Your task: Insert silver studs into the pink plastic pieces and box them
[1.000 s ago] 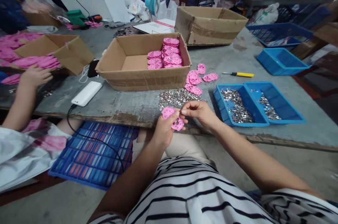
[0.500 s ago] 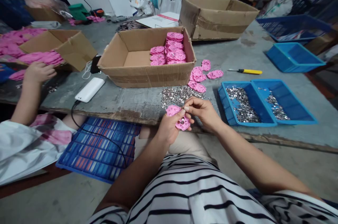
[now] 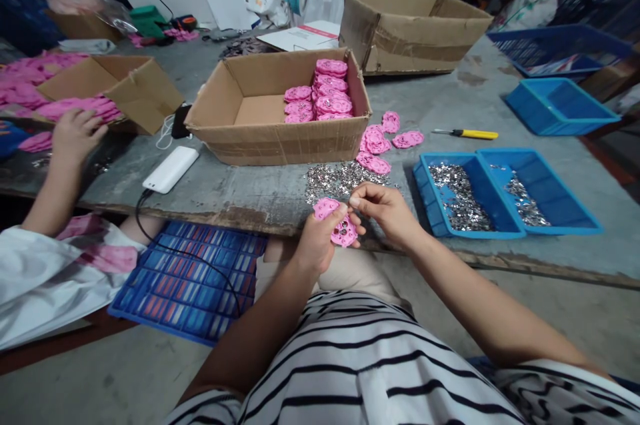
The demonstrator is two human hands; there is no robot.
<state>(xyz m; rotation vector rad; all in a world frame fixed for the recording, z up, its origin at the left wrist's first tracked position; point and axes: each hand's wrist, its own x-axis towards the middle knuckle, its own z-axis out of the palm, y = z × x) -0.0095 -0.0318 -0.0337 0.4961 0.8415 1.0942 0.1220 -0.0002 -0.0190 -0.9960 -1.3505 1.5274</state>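
Note:
Near the table's front edge, my left hand (image 3: pixel 317 241) is closed on a flat pink plastic piece (image 3: pixel 344 233) with small metal bits set in it. Just right of it, my right hand (image 3: pixel 385 211) pinches at the piece's edge; whatever is between its fingertips is too small to make out. Beyond both hands lies a spread of small shiny metal parts (image 3: pixel 335 179). Several more pink pieces (image 3: pixel 374 139) rest on the table by the cardboard box (image 3: pixel 275 141), which has stacks of them inside its right end.
Two blue trays (image 3: pixel 467 235) of metal parts stand to the right, with a yellow-handled screwdriver (image 3: pixel 475 134) behind them. A white power bank (image 3: pixel 171 169) with a black cable lies left. A co-worker's hand (image 3: pixel 75 135) touches pink pieces at far left.
My right fingertips have drawn slightly away from the pink piece, to the right. My left hand keeps its hold. The co-worker's hand has shifted slightly upward with its fingers more spread.

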